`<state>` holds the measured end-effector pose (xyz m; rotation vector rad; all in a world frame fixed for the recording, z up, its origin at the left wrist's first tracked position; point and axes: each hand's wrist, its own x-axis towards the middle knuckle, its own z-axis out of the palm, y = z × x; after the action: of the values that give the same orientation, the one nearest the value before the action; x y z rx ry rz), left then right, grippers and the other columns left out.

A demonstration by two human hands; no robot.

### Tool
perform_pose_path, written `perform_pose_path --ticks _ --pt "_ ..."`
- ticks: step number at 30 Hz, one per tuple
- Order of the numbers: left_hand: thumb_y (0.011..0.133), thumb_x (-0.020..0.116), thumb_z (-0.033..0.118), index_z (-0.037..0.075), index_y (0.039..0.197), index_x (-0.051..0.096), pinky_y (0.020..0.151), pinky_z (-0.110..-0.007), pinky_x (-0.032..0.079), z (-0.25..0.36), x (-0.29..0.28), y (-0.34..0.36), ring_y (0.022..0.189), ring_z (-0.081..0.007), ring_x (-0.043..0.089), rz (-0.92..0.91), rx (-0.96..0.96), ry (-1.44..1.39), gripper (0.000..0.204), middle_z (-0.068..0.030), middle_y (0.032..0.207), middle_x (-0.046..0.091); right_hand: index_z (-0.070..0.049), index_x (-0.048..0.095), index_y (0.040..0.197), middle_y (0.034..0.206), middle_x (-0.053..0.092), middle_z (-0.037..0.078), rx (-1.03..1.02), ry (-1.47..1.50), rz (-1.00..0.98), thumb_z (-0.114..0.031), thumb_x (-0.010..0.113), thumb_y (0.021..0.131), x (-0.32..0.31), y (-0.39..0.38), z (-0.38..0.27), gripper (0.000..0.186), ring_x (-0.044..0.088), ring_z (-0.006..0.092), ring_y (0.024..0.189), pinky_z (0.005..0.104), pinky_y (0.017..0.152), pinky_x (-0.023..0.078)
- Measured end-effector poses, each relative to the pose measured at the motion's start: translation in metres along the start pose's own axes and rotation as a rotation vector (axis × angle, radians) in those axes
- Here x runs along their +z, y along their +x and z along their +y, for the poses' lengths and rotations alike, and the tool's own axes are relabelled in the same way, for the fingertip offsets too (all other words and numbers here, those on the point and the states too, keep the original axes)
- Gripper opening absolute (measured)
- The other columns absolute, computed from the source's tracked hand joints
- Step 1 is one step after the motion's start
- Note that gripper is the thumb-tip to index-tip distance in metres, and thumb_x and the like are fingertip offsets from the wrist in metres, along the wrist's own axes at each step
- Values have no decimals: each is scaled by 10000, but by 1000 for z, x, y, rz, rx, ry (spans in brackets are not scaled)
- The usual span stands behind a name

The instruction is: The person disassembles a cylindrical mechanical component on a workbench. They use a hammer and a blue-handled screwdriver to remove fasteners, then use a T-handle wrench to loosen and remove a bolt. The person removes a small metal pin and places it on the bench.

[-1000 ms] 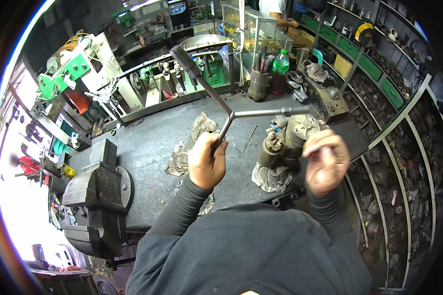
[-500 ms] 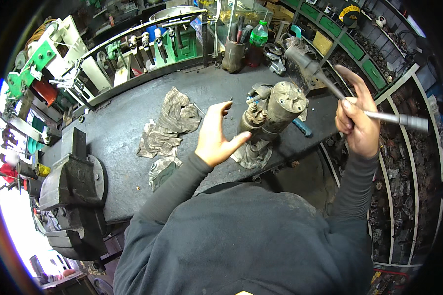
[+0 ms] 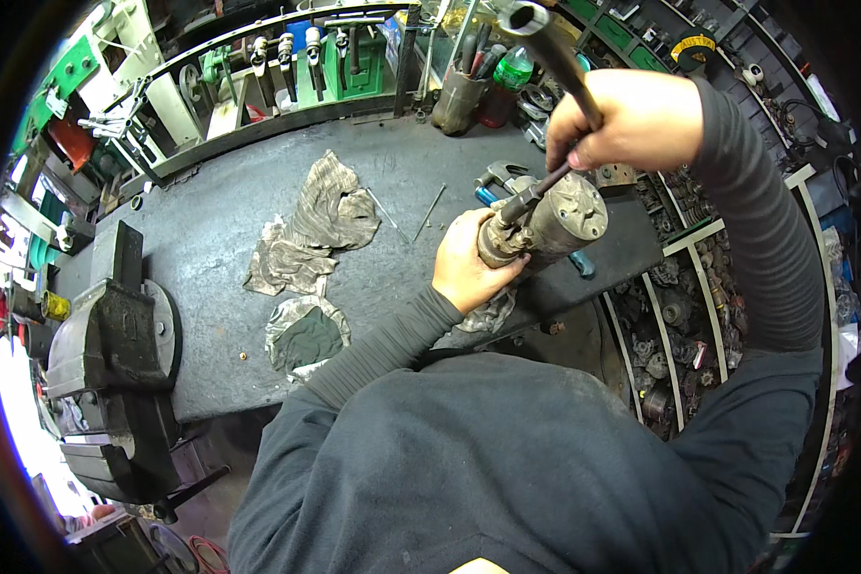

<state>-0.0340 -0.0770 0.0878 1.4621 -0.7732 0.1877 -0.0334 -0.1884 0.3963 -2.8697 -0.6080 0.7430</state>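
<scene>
A worn cylindrical starter motor stands upright on the dark bench, with its smaller solenoid at its left side. My left hand is closed around the solenoid, fingers behind and thumb at the front. In my right hand is a long socket wrench with a socket at each end, gripped around its shaft. The wrench slants down to the left. Its lower socket meets the terminals on top of the solenoid; whether it is seated on a nut I cannot tell.
Dirty rags lie left of the motor, and a thin metal rod lies nearby. A big vise is at the bench's left end. A tool-filled can and a green-capped bottle stand behind. Parts shelves are at the right.
My left hand has moved right and taken hold of the solenoid. My right hand has swung the socket wrench over and down, bringing one end onto the solenoid's top.
</scene>
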Motion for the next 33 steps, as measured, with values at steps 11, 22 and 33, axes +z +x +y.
perform_pose_path --ticks 11,22,33 --pt "676 839 250 28 1188 543 871 -415 505 3 -4 3 974 -355 626 -15 11 16 632 -167 1054 626 -87 637 706 673 633 135 -334 -578 400 -172 637 722 13 13 -6 86 648 341 677 419 639 526" --pt "692 842 253 21 1223 527 896 -403 507 9 -10 4 1010 -343 634 -81 -55 8 660 -178 1093 627 -71 640 828 698 593 104 -563 -616 577 -196 698 725 19 30 8 172 607 334 661 427 581 485" --pt "661 897 291 63 1425 354 888 -390 544 33 0 18 1044 -326 658 119 190 46 965 -179 1230 599 -102 679 892 723 661 -7 -421 -470 1531 -174 755 759 79 43 9 168 600 193 630 347 778 385"
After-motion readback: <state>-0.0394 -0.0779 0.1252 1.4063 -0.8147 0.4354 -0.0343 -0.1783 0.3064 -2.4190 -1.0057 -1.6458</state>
